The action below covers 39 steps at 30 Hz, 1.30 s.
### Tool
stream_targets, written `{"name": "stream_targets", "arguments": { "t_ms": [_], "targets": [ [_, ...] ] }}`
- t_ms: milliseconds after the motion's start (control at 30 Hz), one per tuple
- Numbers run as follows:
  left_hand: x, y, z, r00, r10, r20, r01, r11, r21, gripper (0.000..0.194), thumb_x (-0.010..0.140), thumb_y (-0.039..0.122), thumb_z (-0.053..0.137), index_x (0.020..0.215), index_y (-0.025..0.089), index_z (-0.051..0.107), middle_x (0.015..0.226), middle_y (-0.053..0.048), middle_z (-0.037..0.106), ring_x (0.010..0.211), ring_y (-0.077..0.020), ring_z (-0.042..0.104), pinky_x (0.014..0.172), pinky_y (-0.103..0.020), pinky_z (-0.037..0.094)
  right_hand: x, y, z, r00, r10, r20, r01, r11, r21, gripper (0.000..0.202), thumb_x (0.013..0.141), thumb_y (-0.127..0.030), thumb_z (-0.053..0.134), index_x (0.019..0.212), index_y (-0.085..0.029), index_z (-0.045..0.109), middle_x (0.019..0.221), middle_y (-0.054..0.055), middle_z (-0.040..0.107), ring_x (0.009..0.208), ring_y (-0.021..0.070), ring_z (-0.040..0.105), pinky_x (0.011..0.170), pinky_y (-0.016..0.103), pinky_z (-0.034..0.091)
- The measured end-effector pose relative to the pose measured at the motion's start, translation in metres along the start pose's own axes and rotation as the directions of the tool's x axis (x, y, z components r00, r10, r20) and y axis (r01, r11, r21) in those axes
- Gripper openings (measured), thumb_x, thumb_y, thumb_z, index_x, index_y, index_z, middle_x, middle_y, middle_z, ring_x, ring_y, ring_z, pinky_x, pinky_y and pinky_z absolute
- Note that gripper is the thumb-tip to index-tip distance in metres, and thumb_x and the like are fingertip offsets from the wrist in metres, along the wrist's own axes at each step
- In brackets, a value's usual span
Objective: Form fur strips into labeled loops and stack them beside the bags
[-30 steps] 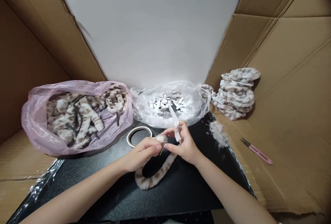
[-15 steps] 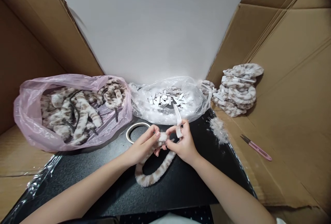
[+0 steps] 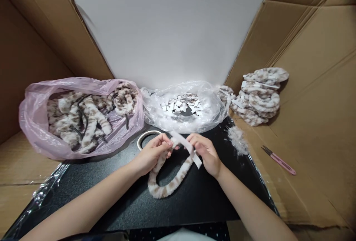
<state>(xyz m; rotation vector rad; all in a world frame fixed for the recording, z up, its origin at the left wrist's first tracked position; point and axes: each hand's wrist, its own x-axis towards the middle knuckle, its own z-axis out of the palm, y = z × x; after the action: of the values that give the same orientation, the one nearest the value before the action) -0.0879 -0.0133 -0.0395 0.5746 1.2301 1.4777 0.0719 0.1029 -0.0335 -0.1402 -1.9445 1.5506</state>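
A furry white strip with brown spots (image 3: 168, 189) curves in a loop over the black tabletop (image 3: 133, 207). My left hand (image 3: 154, 154) pinches one end of it between thumb and fingers. My right hand (image 3: 205, 154) is closed on a white T-shaped tag (image 3: 185, 144), whose long arm slants up-left across the furry end by my left fingers. The strip's other end runs up to my right fingers; whether they grip it too is hidden. Just behind my left hand lies a roll of white tape (image 3: 141, 139).
A pink plastic bag (image 3: 36, 133) with furry pieces stands at left. A clear bag (image 3: 155, 118) holds several white tags. At right are stacked furry loops (image 3: 261, 98), a fluff pile (image 3: 237, 141) and pink-handled thread snips (image 3: 280, 162). Cardboard walls (image 3: 311, 96) enclose the sides.
The white tag, upright by my right fingers before, now lies slanted across the furry end. My right hand has turned and shifted slightly right. The left still pinches the strip.
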Motion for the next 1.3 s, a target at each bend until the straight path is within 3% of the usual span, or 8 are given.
{"name": "stream_targets", "arguments": {
  "t_ms": [100,200,300,500,933,1067,1200,1300],
  "targets": [
    [-0.001,0.001,0.004,0.998,0.037,-0.045,-0.039,0.999,-0.030,0.027,0.068,0.029,0.078,0.070,0.016,0.054,0.060,0.001,0.062,0.055,-0.0076,0.054,0.055,-0.016,0.042,0.000,0.000,0.007,0.996,0.077,0.041,-0.070,0.988,-0.139,0.033,0.088,-0.032,0.058,0.058,-0.018,0.057,0.064,0.002,0.059,0.063,0.0144,0.054,0.062,0.028,0.040],
    [-0.003,0.001,0.007,0.997,0.043,-0.065,-0.046,0.998,-0.048,0.030,0.065,0.030,0.081,0.067,0.015,0.055,0.058,0.001,0.062,0.055,-0.0074,0.054,0.055,-0.015,0.042,-0.001,0.005,0.018,0.995,0.075,-0.061,-0.088,0.969,-0.232,0.030,0.082,-0.024,0.063,0.054,-0.017,0.055,0.058,0.001,0.057,0.057,0.0129,0.051,0.058,0.026,0.037],
    [-0.003,-0.002,0.007,0.997,0.046,-0.069,-0.051,0.996,-0.068,0.035,0.063,0.033,0.083,0.066,0.015,0.053,0.060,0.000,0.063,0.056,-0.0073,0.056,0.056,-0.015,0.044,-0.002,0.008,0.024,0.986,0.073,-0.152,-0.109,0.962,-0.250,0.034,0.080,-0.024,0.064,0.049,-0.017,0.050,0.054,0.000,0.054,0.054,0.0116,0.049,0.055,0.025,0.036],
    [-0.003,-0.009,0.006,0.993,0.081,-0.083,-0.088,0.992,-0.091,0.041,0.064,0.033,0.084,0.080,0.019,0.048,0.062,0.003,0.065,0.056,-0.0085,0.058,0.056,-0.016,0.045,-0.001,0.011,0.028,0.969,0.135,-0.208,-0.179,0.961,-0.209,0.043,0.080,-0.029,0.064,0.045,-0.018,0.041,0.050,-0.002,0.047,0.049,0.0100,0.042,0.051,0.025,0.033],
    [-0.011,-0.006,0.012,0.988,0.151,-0.046,-0.148,0.988,0.046,0.020,0.075,0.030,0.075,0.082,0.015,0.065,0.072,0.000,0.067,0.069,-0.0112,0.060,0.067,-0.020,0.045,-0.001,0.015,0.031,0.946,0.232,-0.227,-0.275,0.944,-0.181,0.047,0.075,-0.035,0.065,0.042,-0.019,0.036,0.045,-0.002,0.041,0.050,0.0105,0.038,0.052,0.027,0.032],
    [-0.011,-0.008,0.012,0.980,0.201,0.000,-0.201,0.977,0.074,0.024,0.071,0.030,0.079,0.084,0.016,0.064,0.076,-0.001,0.069,0.075,-0.0137,0.063,0.073,-0.023,0.048,-0.001,0.014,0.031,0.947,0.233,-0.221,-0.274,0.946,-0.175,0.045,0.075,-0.033,0.064,0.042,-0.019,0.037,0.047,-0.002,0.043,0.049,0.0104,0.038,0.050,0.027,0.029],
    [-0.012,-0.006,0.017,0.961,0.261,-0.090,-0.248,0.960,0.130,0.028,0.070,0.036,0.080,0.072,0.016,0.060,0.069,-0.002,0.067,0.068,-0.0135,0.062,0.069,-0.024,0.049,-0.001,0.013,0.032,0.953,0.239,-0.184,-0.273,0.944,-0.185,0.043,0.076,-0.032,0.064,0.043,-0.018,0.040,0.048,-0.002,0.042,0.050,0.0100,0.038,0.051,0.026,0.029],
    [-0.015,0.004,0.017,0.939,0.324,-0.119,-0.295,0.933,0.206,0.029,0.069,0.037,0.080,0.069,0.016,0.061,0.067,-0.002,0.067,0.064,-0.0133,0.061,0.063,-0.023,0.049,0.001,0.011,0.029,0.943,0.317,-0.098,-0.330,0.925,-0.190,0.033,0.076,-0.033,0.065,0.051,-0.017,0.051,0.052,-0.002,0.049,0.053,0.0112,0.043,0.053,0.026,0.034]
  ]
}}
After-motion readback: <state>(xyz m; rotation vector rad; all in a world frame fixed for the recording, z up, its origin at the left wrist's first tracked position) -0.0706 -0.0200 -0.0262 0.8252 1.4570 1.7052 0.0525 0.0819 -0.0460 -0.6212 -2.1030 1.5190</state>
